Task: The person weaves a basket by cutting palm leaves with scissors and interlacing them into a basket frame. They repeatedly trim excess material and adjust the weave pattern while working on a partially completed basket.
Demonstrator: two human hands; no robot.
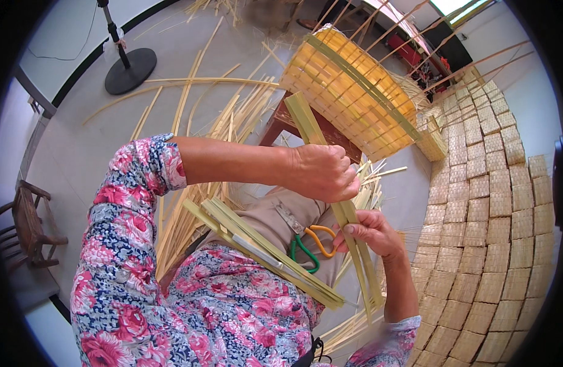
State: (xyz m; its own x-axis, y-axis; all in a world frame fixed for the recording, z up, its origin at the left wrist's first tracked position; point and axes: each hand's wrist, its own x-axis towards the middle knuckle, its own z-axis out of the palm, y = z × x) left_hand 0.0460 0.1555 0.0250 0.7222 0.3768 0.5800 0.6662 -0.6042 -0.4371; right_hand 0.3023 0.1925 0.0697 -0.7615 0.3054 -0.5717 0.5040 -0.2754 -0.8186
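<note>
A flat green bamboo strip [306,119] runs upright in front of me, held in both hands. My left hand [321,172] is closed in a fist round its middle. Lower down, my right hand [370,232] pinches the strips with thumb and fingers. Scissors [303,254] with a green and an orange handle lie on my trousered lap, left of the right hand. A bundle of cut green strips [226,223], with a narrow grey piece on it, lies slantwise across my lap.
A yellow half-woven basket [355,73] with long stakes rests on a wooden stool [275,128]. Loose pale strips [220,122] litter the floor. Rows of woven pieces [471,244] cover the right side. A stand [130,70] and wooden chair [40,226] are at left.
</note>
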